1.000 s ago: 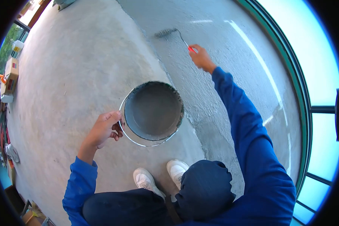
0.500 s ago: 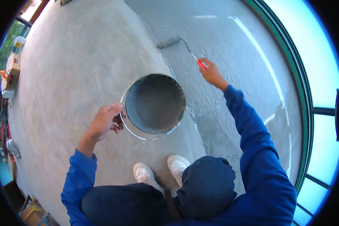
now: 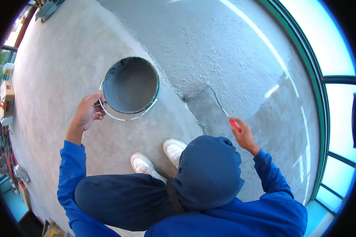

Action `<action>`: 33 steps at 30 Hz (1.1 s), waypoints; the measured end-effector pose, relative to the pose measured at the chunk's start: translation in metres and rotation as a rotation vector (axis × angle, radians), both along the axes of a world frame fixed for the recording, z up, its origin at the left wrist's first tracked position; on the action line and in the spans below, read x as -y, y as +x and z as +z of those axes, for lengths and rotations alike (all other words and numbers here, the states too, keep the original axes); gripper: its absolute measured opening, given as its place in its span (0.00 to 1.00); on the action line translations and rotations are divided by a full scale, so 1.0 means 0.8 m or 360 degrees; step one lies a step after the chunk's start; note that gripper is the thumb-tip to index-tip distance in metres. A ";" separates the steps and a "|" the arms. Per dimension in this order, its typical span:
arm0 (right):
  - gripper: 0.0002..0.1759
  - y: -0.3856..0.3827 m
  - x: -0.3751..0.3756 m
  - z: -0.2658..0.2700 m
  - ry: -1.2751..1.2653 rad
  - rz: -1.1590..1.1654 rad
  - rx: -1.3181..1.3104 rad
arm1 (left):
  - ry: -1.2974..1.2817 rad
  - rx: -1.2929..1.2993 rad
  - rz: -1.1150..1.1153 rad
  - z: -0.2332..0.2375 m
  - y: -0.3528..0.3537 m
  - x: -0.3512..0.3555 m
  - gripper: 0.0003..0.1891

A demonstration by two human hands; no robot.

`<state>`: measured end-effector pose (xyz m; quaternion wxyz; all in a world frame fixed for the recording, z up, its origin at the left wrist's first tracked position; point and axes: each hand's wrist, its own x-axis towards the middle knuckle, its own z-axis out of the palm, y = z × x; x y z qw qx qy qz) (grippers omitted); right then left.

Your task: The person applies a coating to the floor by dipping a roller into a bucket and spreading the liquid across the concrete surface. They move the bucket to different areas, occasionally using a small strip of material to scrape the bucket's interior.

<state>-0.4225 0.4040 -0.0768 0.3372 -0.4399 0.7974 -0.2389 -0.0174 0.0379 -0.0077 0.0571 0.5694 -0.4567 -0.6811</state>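
Observation:
My left hand (image 3: 88, 111) grips the thin wire handle of a dark bucket (image 3: 131, 85), its fingers close beside the rim. Grey, smooth material shows inside the bucket, and its rim is smeared with the same grey. Off to the right, my right hand (image 3: 243, 135) is closed round the red grip of a paint roller (image 3: 220, 103). The grey-coated roller head lies on the floor at the ragged edge of a wet, textured grey coating (image 3: 178, 43), against a darker patch of floor.
White shoes (image 3: 143, 162) stand just below the bucket. A green-framed window (image 3: 319, 79) runs along the right. Cardboard boxes (image 3: 6, 94) and assorted items line the left edge. Grey cloth (image 3: 47, 11) lies at the top left. Paler bare concrete (image 3: 63, 59) spreads left of the coating.
The roller has come back toward my body along the coating's edge, with my right arm drawn in. The view has shifted, and the bucket appears farther up and left, still in my left hand.

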 end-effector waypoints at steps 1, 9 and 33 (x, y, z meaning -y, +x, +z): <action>0.20 -0.002 -0.018 -0.003 -0.0049 -0.0006 -0.0032 | -0.0013 0.0004 0.0000 0.000 -0.001 0.000 0.16; 0.20 -0.013 0.040 -0.051 -0.0170 -0.0120 -0.0121 | -0.0030 -0.0001 0.0009 0.002 0.000 -0.001 0.15; 0.19 -0.064 -0.044 -0.014 0.0052 -0.0183 -0.0100 | -0.0030 0.0034 -0.0020 0.003 -0.003 0.000 0.16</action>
